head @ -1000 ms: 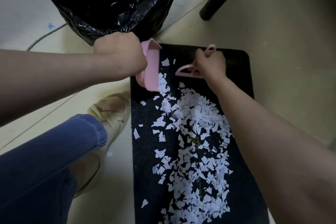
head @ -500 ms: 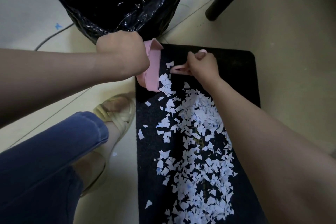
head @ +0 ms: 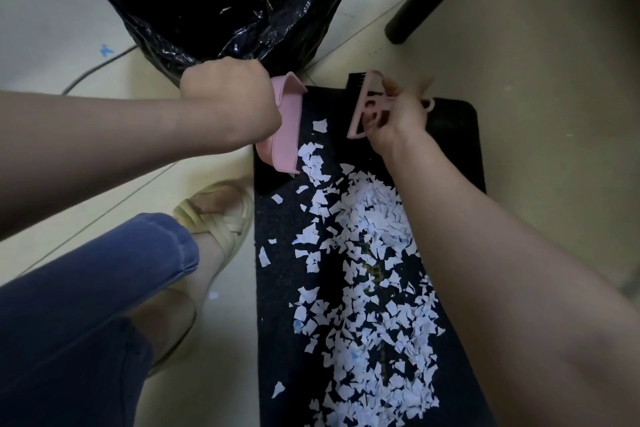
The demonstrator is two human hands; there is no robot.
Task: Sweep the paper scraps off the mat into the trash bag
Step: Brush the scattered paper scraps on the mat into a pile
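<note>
Left hand (head: 230, 102) gripping pink dustpan (head: 284, 130), right hand (head: 398, 114) clutching brush (head: 365, 104), bristles toward trash bag (head: 221, 0)

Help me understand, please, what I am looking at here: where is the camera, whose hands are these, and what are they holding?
No machine here: a head-worn camera looks down at the wearer's own hands. The left hand grips a pink dustpan, its edge resting on the black mat on the floor. The right hand holds a small pink brush, lifted above the mat. White paper scraps cover much of the mat. A black trash bag stands open just beyond.
</note>
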